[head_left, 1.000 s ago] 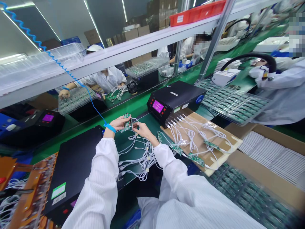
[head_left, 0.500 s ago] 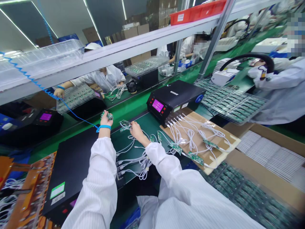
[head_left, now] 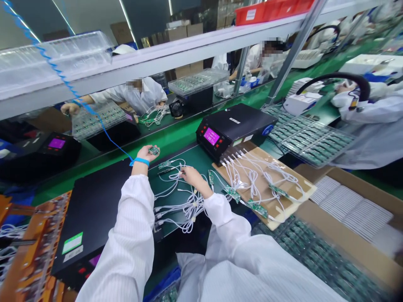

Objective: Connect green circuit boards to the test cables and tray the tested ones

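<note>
My left hand (head_left: 147, 154), with a blue strap at its wrist, holds small green circuit boards (head_left: 154, 150) in its curled fingers. To its right, my right hand (head_left: 190, 174) is closed at the white cables (head_left: 176, 178) on the green work surface; what its fingertips pinch is too small to name. Just beyond it lie a green board (head_left: 165, 164) with a cable plugged in and a darker narrow board (head_left: 166, 171). Another green board (head_left: 211, 177) rests right of my right hand.
A black device (head_left: 233, 130) with a pink screen stands behind a cardboard sheet (head_left: 261, 159) bearing cables and boards. Another black box (head_left: 94, 209) is left. A blue coiled cord (head_left: 107, 132) runs to my left wrist. Trays of boards (head_left: 310, 136) and a person's sleeve are right.
My left hand has turned and moved slightly right with its boards. My right hand has let go of a board, now on the surface, and moved right and down to the cables.
</note>
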{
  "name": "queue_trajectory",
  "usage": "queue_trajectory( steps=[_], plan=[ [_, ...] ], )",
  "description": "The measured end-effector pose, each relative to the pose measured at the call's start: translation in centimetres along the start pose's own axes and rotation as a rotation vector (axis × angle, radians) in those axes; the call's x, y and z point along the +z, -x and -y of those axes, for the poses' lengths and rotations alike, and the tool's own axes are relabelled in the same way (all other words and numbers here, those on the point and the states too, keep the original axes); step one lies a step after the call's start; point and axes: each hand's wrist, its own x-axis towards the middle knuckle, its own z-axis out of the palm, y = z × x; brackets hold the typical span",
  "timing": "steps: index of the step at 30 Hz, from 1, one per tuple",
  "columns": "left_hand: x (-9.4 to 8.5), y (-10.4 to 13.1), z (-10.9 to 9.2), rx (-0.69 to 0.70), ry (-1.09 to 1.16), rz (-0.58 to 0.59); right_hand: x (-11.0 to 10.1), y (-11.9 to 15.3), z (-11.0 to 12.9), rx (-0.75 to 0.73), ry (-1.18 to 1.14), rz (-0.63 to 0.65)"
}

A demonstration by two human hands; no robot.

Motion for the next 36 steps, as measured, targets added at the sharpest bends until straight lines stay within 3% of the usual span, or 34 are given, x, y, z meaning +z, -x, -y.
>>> queue_trajectory(
  steps=[3, 8, 17, 25, 31, 36],
  plan=[
    [0.2, 0.0, 0.1, -0.027, -0.026, 0.011, -0.1, 0.3, -0.9, 0.116, 0.085, 0.005],
    [0.4, 0.4, 0.2, -0.016, -0.073, 0.048, 0.9, 0.2, -1.1, 0.154, 0.122, 0.011],
    [0.4, 0.4, 0.6, -0.009, -0.235, 0.114, 0.2, 1.9, -1.7, 0.12, 0.017, -0.108],
    [0.4, 1.5, 2.6, -0.135, -0.63, 0.325, 2.9, 3.3, -0.3, -0.013, -0.008, -0.124],
    [-0.3, 1.5, 3.4, -0.194, -0.894, 0.416, 2.0, 4.2, -1.2, -0.131, -0.168, -0.191],
    [-0.2, 1.7, 3.8, -0.218, -0.992, 0.473, 1.0, 4.9, -1.3, -0.139, -0.599, -0.276]
  ],
)
